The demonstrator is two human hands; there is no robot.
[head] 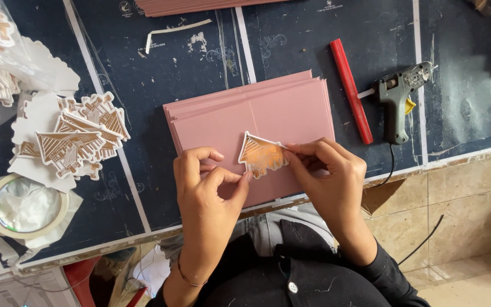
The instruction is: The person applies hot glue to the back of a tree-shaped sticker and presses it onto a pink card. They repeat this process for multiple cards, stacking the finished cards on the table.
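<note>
one glue gun [398, 98], one red stick [350, 90], one tape roll [24, 206], perhaps five pink cards [251, 113]

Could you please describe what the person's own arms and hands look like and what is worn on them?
Both hands are bare, with no gloves or rings visible. The left hand has a thin bracelet around its wrist, and that forearm is uncovered. The right hand leads into a dark, near-black sleeve pushed back from the wrist, flecked with small pale specks.

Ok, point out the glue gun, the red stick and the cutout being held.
glue gun [396, 102]: head view, on its grey body.
red stick [350, 91]: head view, mid-length of the bar.
cutout [261, 154]: head view, on its orange printed face.
</note>
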